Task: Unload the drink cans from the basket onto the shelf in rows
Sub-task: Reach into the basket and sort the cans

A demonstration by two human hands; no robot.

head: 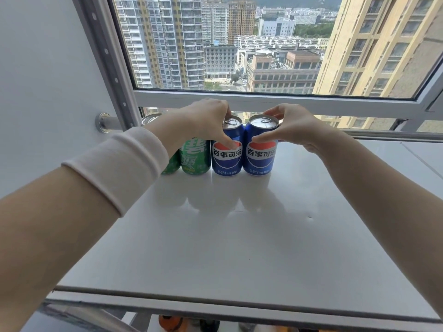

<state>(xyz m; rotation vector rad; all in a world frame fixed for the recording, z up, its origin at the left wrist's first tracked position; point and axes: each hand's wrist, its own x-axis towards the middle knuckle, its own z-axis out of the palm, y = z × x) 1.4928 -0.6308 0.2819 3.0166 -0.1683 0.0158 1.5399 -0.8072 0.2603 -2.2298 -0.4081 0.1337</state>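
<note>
Blue left can (226, 154) gripped by left hand (208, 121), right can (260, 152) by right hand (292, 125), fingers curled over each rim. Both upright, side by side, far on shelf (239, 236).

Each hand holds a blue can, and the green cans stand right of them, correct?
No. In the head view the green cans stand to the left of the blue ones, not the right. The left hand does hold the left blue can, the right hand the right blue can.
</note>
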